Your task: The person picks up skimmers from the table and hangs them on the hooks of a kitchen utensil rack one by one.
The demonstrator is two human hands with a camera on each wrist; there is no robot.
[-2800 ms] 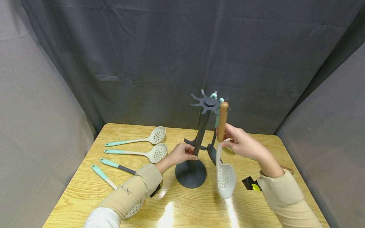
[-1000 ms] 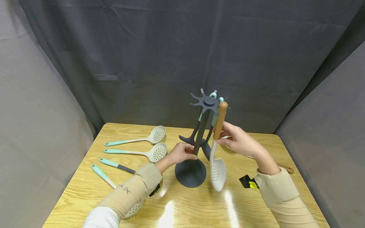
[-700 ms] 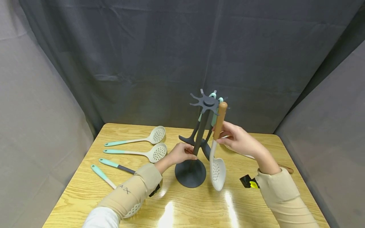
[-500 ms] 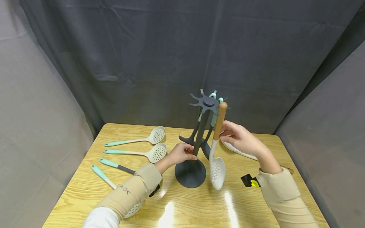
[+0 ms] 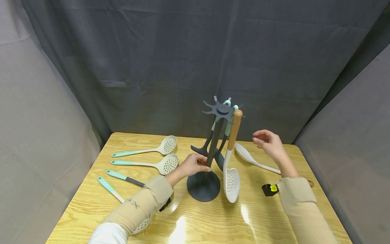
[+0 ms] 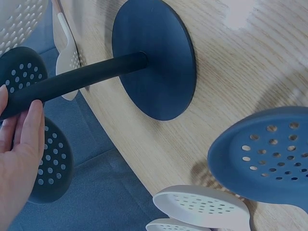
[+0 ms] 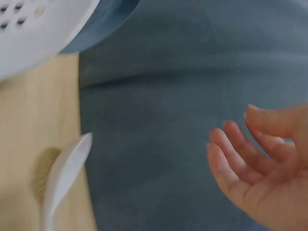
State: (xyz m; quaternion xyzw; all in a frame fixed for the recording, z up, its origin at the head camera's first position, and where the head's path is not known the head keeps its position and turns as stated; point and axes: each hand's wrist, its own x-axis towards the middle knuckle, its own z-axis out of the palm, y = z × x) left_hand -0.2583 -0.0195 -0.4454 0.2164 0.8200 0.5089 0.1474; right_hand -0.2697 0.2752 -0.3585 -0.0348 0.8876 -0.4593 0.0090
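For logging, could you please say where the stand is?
In the head view, the stand is on the table just right of centre, held by the left hand.

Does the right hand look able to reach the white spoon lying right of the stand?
Probably yes: the right hand is empty and close to the white spoon, and nothing appears to block the way.

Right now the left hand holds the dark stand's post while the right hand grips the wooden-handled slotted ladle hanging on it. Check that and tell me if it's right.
Not quite: the right hand grips nothing. The head view shows it clear of the wooden-handled slotted ladle, to its right. The ladle does hang on the dark stand, and the left hand holds the post.
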